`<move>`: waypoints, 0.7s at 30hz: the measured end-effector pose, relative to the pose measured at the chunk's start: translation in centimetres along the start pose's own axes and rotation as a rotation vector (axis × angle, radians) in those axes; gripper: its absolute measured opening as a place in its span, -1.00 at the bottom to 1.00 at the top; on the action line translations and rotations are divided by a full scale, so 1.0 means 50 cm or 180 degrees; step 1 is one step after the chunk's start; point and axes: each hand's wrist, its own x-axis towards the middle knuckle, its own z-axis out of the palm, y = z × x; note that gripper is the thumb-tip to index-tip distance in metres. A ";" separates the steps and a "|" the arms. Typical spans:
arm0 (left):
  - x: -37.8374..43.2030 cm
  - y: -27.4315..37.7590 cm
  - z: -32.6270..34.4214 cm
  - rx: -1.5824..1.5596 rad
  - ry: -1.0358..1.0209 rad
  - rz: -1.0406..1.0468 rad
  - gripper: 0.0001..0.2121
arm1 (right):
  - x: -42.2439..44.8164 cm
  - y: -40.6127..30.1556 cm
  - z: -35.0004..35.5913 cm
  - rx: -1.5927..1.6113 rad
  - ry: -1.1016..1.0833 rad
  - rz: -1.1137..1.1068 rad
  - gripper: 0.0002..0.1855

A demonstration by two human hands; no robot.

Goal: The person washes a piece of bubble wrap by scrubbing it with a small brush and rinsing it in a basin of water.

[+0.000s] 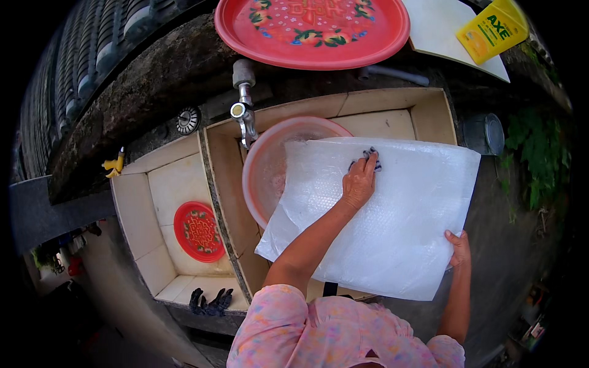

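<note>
A white bubble-wrap sheet or bag (pixel 395 230) is spread before me, slanting across the right basin. My left hand (pixel 359 186) presses a small dark-and-white cloth (pixel 376 158) against its upper part. On the right side, my right hand (pixel 459 248) grips the sheet's edge, thumb on top and the other fingers hidden beneath. Under the sheet's left part sits a pink plastic basin (pixel 264 184) with water in it, partly covered. A metal tap (pixel 244 115) stands at the basin's upper left rim.
A tiled double sink (pixel 214 207) holds a small red patterned tray (pixel 199 232) on its left side. Black gloves (pixel 211 302) hang on the front edge. Behind are a large red tray (pixel 313 57), a yellow AXE detergent bottle (pixel 492 31) and a sink strainer (pixel 187 120).
</note>
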 end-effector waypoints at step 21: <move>-0.009 -0.298 -0.133 0.1765 -0.0284 -0.1677 -0.68 | -0.098 -0.004 -0.060 -0.0779 0.0435 -0.0384 -0.78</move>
